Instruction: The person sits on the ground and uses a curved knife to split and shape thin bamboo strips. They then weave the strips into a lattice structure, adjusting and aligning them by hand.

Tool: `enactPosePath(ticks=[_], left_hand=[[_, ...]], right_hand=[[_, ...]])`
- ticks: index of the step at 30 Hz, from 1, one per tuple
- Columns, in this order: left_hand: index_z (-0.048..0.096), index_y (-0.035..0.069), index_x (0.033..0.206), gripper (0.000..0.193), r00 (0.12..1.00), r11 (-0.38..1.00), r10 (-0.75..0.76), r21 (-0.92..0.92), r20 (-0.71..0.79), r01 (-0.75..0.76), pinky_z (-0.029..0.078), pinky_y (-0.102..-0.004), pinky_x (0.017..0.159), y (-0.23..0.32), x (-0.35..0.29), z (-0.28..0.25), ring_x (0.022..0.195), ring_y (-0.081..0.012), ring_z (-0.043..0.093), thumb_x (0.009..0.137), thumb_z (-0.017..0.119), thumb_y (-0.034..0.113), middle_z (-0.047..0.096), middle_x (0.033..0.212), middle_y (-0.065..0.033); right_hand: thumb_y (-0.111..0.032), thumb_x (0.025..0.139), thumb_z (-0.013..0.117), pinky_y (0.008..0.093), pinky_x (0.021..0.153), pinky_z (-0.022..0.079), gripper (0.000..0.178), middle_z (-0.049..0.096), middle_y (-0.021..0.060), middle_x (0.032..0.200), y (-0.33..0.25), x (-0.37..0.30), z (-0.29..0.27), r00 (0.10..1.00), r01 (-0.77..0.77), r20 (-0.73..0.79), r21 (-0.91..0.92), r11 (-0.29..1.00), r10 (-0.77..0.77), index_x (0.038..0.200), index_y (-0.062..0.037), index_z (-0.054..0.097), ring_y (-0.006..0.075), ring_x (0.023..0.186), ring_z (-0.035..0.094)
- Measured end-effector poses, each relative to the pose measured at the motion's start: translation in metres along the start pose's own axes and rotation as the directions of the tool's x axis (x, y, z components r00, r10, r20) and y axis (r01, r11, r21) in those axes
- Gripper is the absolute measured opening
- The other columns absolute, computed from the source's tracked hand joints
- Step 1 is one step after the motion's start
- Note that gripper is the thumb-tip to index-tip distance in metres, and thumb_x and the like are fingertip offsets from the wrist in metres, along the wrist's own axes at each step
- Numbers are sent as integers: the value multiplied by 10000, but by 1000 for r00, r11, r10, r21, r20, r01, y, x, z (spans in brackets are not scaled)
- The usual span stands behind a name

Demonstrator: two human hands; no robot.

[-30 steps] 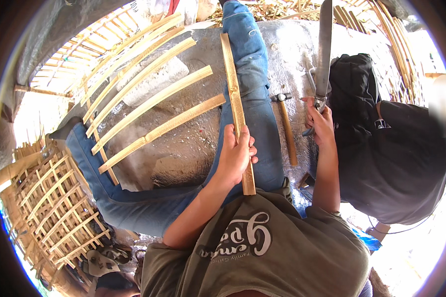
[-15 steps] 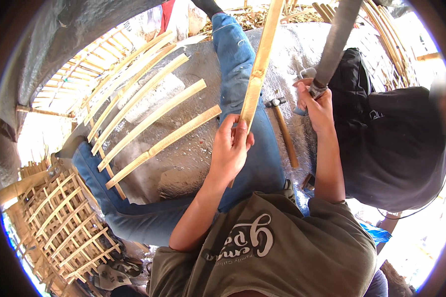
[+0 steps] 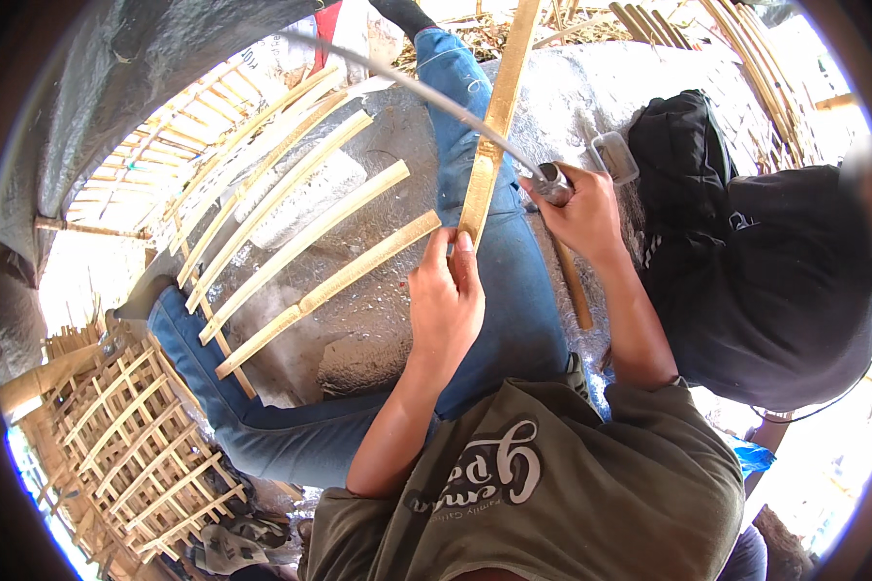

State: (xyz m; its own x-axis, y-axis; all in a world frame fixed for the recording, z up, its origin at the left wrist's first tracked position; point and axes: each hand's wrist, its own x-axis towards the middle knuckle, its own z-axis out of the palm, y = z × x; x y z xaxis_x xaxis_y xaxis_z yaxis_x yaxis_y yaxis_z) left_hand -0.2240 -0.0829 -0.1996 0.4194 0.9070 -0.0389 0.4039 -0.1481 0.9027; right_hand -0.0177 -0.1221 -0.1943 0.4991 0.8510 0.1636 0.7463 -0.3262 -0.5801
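Note:
My left hand [image 3: 446, 300] pinches the lower end of a long flat bamboo strip [image 3: 480, 189], which slants up and away across my right thigh. In my right hand [image 3: 588, 218] is the handle of a long knife [image 3: 397, 76]. Its narrow blade points to the far left and crosses the strip in the picture; whether the two touch, I cannot tell. Below the right hand shows the wooden handle of a hammer [image 3: 572, 286], its head hidden by the hand. Several split bamboo strips [image 3: 358, 270] lie side by side to the left, their near ends over a thin crosspiece [image 3: 238, 373].
My jeans-clad legs [image 3: 305, 441] frame the grey sheet [image 3: 354, 363] on the ground. A woven bamboo lattice [image 3: 140, 436] stands at lower left. Black bags [image 3: 785, 281] and a clear plastic container [image 3: 614, 157] are on the right. Bamboo poles [image 3: 746, 68] lean at the far right.
The knife has swung from pointing up and away to pointing far left across the strip. My right hand has moved left and slightly nearer, now covering the hammer's head. The left hand keeps its hold.

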Motion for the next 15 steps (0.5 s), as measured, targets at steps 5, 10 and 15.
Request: enactPosePath(ticks=[5, 10, 15], left_hand=[[575, -4, 1023, 160, 997, 994, 75, 75, -15, -74, 475, -467, 517, 9, -1, -11, 574, -397, 655, 1041, 514, 142, 614, 646, -202], [564, -11, 1010, 114, 985, 984, 160, 85, -56, -155, 456, -468, 505, 2, -2, -18, 564, -410, 638, 1028, 517, 91, 583, 633, -213], [574, -15, 1019, 131, 995, 995, 93, 38, -37, -92, 404, -411, 498, 10, -9, -30, 510, -307, 549, 1041, 508, 96, 539, 615, -158]], right_hand=[[-204, 759, 754, 441, 627, 548, 178, 670, 153, 651, -9, 3, 2, 996, 64, -45, -134, 989, -70, 876, -70, 756, 363, 639, 678], [-121, 686, 702, 440, 649, 554, 201, 691, 155, 697, -21, 12, 3, 994, 89, -48, -202, 975, -101, 873, -74, 762, 362, 657, 683], [-127, 671, 704, 426, 667, 563, 214, 715, 143, 747, -18, 23, 7, 986, 142, -48, -244, 959, -158, 870, -86, 771, 341, 681, 697]])
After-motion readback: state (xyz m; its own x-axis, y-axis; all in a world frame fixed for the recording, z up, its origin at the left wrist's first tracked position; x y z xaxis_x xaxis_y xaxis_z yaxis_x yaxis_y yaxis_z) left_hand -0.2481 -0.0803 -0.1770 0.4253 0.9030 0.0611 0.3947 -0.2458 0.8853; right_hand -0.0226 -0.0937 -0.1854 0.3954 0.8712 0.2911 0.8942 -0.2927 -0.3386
